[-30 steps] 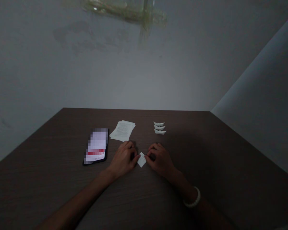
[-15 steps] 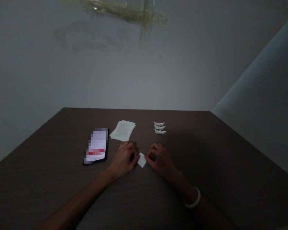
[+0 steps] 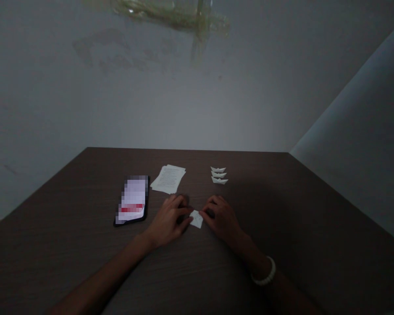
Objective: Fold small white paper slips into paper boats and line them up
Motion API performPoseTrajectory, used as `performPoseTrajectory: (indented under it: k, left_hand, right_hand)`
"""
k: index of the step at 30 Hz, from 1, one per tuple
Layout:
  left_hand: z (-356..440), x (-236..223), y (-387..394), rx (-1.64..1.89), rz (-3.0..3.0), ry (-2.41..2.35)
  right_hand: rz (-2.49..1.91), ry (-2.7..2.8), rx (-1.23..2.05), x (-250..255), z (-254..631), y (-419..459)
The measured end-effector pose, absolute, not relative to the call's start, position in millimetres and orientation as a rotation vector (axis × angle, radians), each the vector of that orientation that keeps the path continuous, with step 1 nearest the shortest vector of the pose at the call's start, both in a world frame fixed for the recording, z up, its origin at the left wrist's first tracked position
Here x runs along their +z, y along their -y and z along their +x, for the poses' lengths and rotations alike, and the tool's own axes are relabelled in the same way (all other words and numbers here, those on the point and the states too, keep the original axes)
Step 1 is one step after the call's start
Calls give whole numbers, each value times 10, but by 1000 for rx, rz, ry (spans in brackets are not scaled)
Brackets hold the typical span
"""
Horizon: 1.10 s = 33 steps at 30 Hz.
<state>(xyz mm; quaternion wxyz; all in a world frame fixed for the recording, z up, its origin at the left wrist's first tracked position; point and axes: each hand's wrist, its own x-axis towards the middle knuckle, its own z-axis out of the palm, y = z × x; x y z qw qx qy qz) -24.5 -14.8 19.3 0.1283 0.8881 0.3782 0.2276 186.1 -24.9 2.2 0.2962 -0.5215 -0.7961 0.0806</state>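
A small folded piece of white paper (image 3: 196,219) lies on the dark wooden table between my two hands. My right hand (image 3: 221,218) pinches its upper right corner with thumb and forefinger, the other fingers curled. On the other side, my left hand (image 3: 169,218) has its thumb and forefinger parted, their tips at the paper's left edge. Beyond my right hand stand three small white paper boats (image 3: 219,175), lined up one behind another. A stack of printed paper sheets (image 3: 168,178) lies just past my left hand.
A phone (image 3: 133,201) with a lit, blurred screen lies left of my left hand. The brown table (image 3: 68,245) reaches back to a grey wall (image 3: 184,109) with a stained, taped patch high up. A pale slanting surface borders the right side.
The folded paper has turned a little and shifted slightly right. My left thumb and forefinger have spread apart at its edge. The right hand has barely moved.
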Motion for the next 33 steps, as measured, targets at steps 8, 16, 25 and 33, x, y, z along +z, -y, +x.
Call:
performPoseTrajectory:
  k: [8,16,25,33]
  left_hand:
    - [-214,262,217,557,2695,-1054]
    - [-209,226,215,543,2751,-1043]
    - [-234,223,211,432,2866,-790]
    - [-277,265,251,388,2996,-738]
  right_hand:
    - [-1469,2083,128,34,1867,245]
    - [-1490,2078,122,32,1871,237]
    - [-1481,2053,163,21,1871,235]
    - [-1486,2020,166,-11,1867,228]
